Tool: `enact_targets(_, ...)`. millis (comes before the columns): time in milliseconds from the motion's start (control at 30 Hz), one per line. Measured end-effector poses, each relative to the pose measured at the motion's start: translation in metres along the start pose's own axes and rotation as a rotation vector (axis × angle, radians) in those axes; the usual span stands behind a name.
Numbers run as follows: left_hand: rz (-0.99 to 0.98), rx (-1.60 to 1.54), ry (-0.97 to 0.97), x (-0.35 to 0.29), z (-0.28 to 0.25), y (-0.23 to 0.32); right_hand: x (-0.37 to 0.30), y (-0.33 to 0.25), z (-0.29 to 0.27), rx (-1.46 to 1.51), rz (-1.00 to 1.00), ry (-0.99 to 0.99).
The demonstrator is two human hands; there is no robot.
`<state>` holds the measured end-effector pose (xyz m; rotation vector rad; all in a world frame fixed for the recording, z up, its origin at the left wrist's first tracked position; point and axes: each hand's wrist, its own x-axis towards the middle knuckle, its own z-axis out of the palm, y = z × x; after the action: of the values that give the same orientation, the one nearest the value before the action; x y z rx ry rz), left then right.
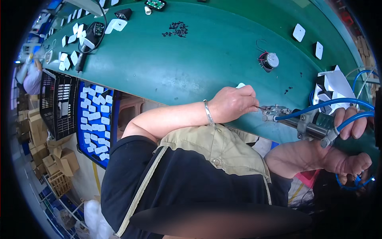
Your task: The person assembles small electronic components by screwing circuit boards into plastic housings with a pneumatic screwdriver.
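Note:
My left hand, with a silver bracelet at the wrist, is closed over the bench's front edge. Its fingertips pinch something thin and dark, whose tip meets the metal jaw end of an air cylinder. Most of a white piece is covered by that hand. My right hand curls round the rear part of the cylinder, fingers on the far side, thumb on the near side; the cylinder and its blue air hoses hide part of the grip. A round motor-like part with thin wires lies beyond my left hand.
Small black screws are heaped on the green bench. White plates lie at both far sides. A black handheld tool rests at the left, a white box at the right. Below left are a blue tray of white pieces and a black crate.

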<state>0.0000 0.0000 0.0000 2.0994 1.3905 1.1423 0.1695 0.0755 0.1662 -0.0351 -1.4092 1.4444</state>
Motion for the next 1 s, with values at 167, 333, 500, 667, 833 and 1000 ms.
enact_targets(167,0.039,-0.053,0.022,-0.001,0.001,-0.003,-0.003,-0.005,-0.001,0.132,-0.048,-0.009)
enact_targets(333,0.040,-0.064,0.006,0.000,-0.002,-0.001,0.010,0.005,-0.022,0.178,-0.122,-0.180)
enact_targets(500,0.050,-0.089,0.045,0.001,-0.005,0.000,0.011,0.005,-0.027,0.104,-0.216,-0.235)
enact_targets(667,0.050,-0.031,0.132,0.002,-0.027,-0.004,-0.003,-0.001,-0.001,0.153,-0.021,0.033)
enact_targets(833,-0.399,0.014,-0.071,-0.006,-0.038,-0.011,-0.003,0.000,-0.003,0.065,-0.071,0.041)
enact_targets(1000,-0.433,-0.004,-0.297,-0.003,-0.026,-0.014,-0.001,0.009,-0.010,0.038,-0.069,0.088)
